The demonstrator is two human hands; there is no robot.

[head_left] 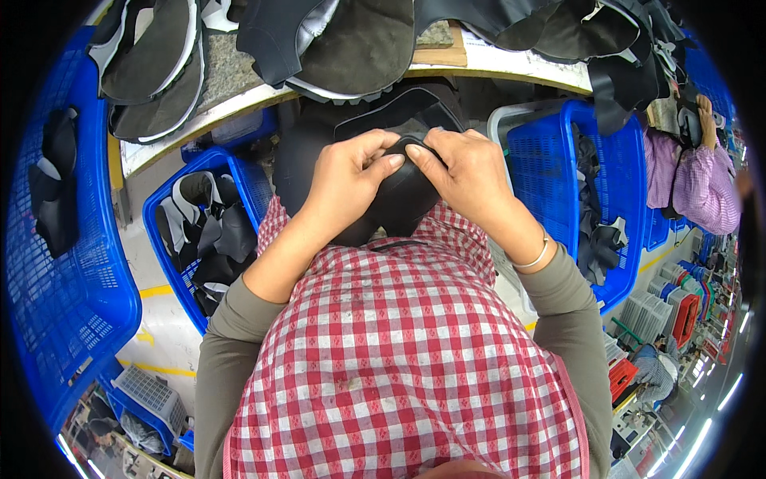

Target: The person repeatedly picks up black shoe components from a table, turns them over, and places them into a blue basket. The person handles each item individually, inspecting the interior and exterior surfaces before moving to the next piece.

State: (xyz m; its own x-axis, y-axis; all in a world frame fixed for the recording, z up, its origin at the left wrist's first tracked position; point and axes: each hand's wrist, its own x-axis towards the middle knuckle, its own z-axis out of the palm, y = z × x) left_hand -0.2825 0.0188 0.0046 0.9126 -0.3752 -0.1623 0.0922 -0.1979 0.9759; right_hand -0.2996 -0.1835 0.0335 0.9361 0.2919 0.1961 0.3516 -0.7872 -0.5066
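Note:
A black leather-like shoe upper (401, 190) lies over my lap, close in front of the checked apron. My left hand (345, 177) pinches its top edge between thumb and fingers. Right beside it, my right hand (469, 171) pinches the same edge, thumb on the near side. The two thumbs point toward each other, with a short stretch of the edge between them. Behind the hands, a black panel with a stitched rim (375, 124) shows; whether it belongs to the same upper I cannot tell. My fingertips on the far side are hidden.
Ahead runs a worktable edge (231, 112) with several dark shoe uppers (351, 60) on it, some overhanging. Blue baskets stand at left (257, 185) and right (544, 180), holding black and grey pieces. A larger blue basket (76, 295) stands far left. Another person's purple sleeve (706, 190) shows at right.

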